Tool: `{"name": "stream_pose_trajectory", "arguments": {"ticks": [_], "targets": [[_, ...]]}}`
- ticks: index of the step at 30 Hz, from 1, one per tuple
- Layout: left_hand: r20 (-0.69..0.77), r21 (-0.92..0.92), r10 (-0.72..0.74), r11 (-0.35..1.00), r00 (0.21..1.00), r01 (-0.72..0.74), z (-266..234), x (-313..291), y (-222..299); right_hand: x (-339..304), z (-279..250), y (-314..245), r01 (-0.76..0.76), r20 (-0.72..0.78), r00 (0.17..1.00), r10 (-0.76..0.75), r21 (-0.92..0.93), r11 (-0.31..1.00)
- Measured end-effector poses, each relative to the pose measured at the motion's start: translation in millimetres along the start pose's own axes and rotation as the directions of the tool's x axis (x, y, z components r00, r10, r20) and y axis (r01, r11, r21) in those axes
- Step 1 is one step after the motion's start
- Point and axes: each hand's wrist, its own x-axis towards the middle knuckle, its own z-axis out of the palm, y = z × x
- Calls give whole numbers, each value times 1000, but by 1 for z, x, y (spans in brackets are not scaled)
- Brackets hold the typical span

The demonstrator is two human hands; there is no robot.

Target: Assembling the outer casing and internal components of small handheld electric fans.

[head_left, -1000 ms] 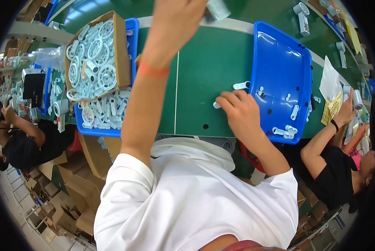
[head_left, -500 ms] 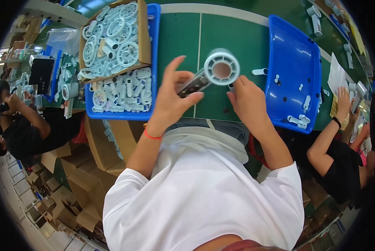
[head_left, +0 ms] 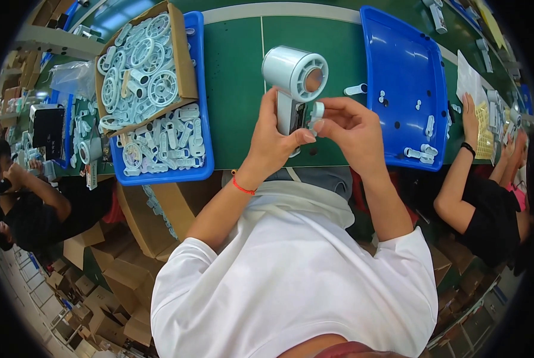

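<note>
A pale blue-white handheld fan (head_left: 286, 70) stands nearly upright over the table, its round head at the top. My left hand (head_left: 265, 136) is closed around the fan's handle, whose right side shows a dark inner section. Close beside that dark section, my right hand (head_left: 357, 130) pinches a small pale plastic part (head_left: 319, 111) between thumb and fingers. Whether this part touches the handle I cannot tell. The fan head's ribbed end, with a brownish round centre, points right and toward me.
To the left, a cardboard box (head_left: 186, 71) of pale rings and parts rests on a blue tray (head_left: 162, 176) of small pale pieces. A blue tray (head_left: 392, 65) at right holds a few pieces; a pale piece (head_left: 356, 90) lies beside it. Co-workers sit on both sides.
The fan has turned from lying tilted toward me to nearly upright, showing its head's side. My right hand has come beside the handle, the small part now plainly visible in its fingers.
</note>
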Motion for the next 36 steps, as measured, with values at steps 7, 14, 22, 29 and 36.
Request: {"name": "stream_pose_trajectory", "arguments": {"ticks": [7, 14, 22, 29, 36], "targets": [[84, 336, 93, 935, 992, -116, 2, 3, 4, -4, 4, 1, -41, -132, 991, 17, -177, 983], [121, 561, 151, 805, 981, -193, 4, 2, 7, 2, 3, 5, -35, -168, 986, -2, -218, 975], [78, 570, 128, 808, 989, -150, 7, 1, 11, -1, 2, 6, -28, -147, 989, -1, -199, 980], [89, 584, 158, 791, 983, -180, 10, 4, 12, 2, 3, 8, -7, -147, 989, -32, -258, 966], [58, 619, 123, 774, 991, -133, 10, -1, 11, 5, 0, 6, -73, -127, 991, 48, -200, 977]]}}
